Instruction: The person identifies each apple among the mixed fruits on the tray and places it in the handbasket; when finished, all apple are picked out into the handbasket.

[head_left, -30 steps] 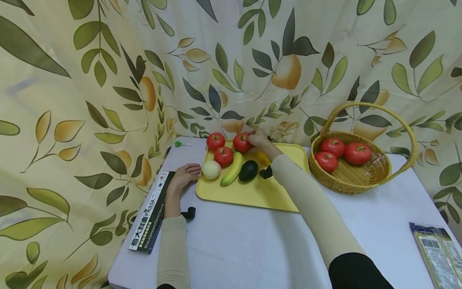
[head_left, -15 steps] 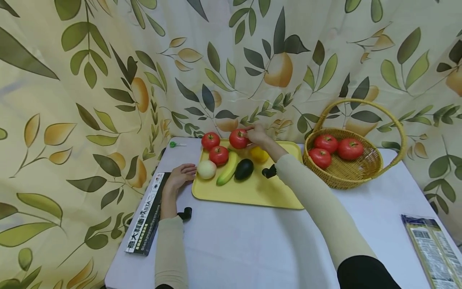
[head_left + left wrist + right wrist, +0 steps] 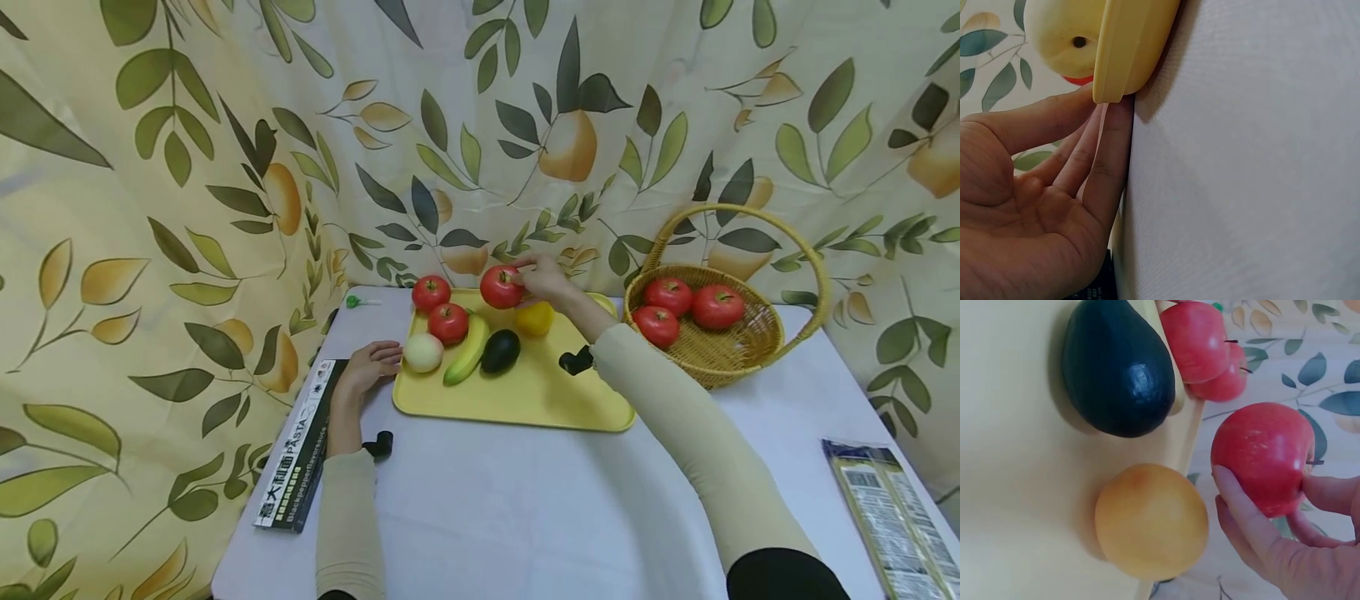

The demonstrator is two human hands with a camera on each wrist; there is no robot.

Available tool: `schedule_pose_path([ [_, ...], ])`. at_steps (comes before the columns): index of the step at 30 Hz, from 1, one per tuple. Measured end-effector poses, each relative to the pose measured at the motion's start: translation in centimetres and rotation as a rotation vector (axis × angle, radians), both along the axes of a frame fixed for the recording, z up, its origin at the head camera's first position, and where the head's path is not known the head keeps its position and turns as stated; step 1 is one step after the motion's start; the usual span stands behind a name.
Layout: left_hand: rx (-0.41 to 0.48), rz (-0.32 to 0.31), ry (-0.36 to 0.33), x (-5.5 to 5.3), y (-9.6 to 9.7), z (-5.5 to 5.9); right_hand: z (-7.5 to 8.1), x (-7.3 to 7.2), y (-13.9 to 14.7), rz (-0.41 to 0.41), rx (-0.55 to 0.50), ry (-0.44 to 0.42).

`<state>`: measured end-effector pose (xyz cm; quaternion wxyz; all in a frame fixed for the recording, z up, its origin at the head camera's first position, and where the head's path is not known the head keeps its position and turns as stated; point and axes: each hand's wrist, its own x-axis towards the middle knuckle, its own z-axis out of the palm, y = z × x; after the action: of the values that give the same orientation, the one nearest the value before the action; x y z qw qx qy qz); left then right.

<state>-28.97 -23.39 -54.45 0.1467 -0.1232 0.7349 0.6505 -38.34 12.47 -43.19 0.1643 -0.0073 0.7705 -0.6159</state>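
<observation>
My right hand [image 3: 543,279] grips a red apple [image 3: 501,287] between thumb and fingers, above the tray's far edge. In the right wrist view the apple [image 3: 1263,456] shows its stem toward the thumb. The left hand [image 3: 367,367] is at the left edge of the yellow tray [image 3: 517,408]; the left wrist view shows its thumb against the tray rim [image 3: 1116,50] and fingers reaching beneath. On the tray lie two red apples [image 3: 448,323], a pale round fruit [image 3: 422,352], a banana [image 3: 468,350], a dark avocado [image 3: 500,352] and a round yellow fruit [image 3: 534,318].
A wicker basket [image 3: 712,367] with a tall handle stands right of the tray, holding three red apples [image 3: 717,307]. A black-and-white pasta box [image 3: 300,450] lies at left. A plastic packet [image 3: 892,508] lies at right, and a small green item [image 3: 352,301] sits behind.
The right hand has raised the apple slightly off the tray and drawn it away from the other apples, uncovering the yellow fruit. My left hand stays at the tray edge; the head view shifts slightly.
</observation>
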Motion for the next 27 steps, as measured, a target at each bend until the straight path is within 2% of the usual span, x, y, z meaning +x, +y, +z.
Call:
schedule_pose_path([
  [8,-0.013,-0.014,-0.009,0.1,-0.4,0.2,1.0,1.0,1.2,0.015,0.018,0.038],
  [19,-0.021,-0.023,-0.006,0.2,-0.3,0.1,2.9,2.8,3.7,0.016,0.071,0.025],
  [27,-0.028,-0.024,0.006,0.1,0.0,-0.1,3.7,3.9,6.1,0.038,0.09,0.028],
])
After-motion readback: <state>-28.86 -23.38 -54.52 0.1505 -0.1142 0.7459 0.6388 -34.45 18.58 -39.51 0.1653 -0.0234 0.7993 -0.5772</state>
